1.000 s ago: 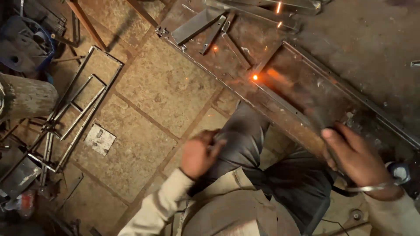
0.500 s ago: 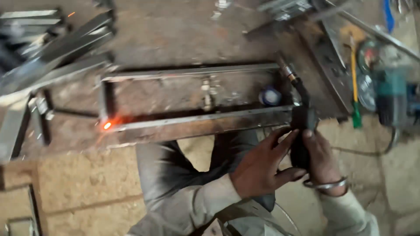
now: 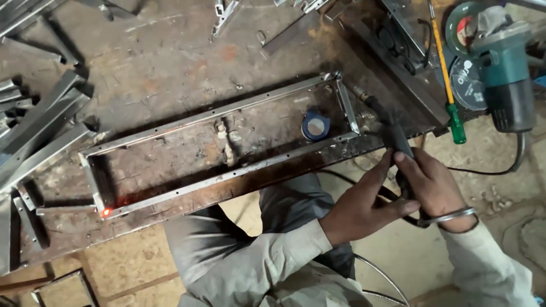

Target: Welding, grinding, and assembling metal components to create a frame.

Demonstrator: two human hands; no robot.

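Both my right hand (image 3: 435, 187) and left hand (image 3: 358, 213) grip closed around the welding torch (image 3: 392, 136), at 3 o'clock of the steel frame (image 3: 227, 170) on the worktop (image 3: 170, 68).

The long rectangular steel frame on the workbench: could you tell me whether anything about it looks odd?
One corner of the long rectangular steel frame, the near left one, glows orange. A blue tape roll lies inside its right end.

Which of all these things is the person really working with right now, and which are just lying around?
In use:
- welding holder, gripped by right hand, steadied by left hand
- long metal frame, one corner glowing

Lying about:
- angle grinder
- green-handled screwdriver
- roll of blue tape
- loose steel bars
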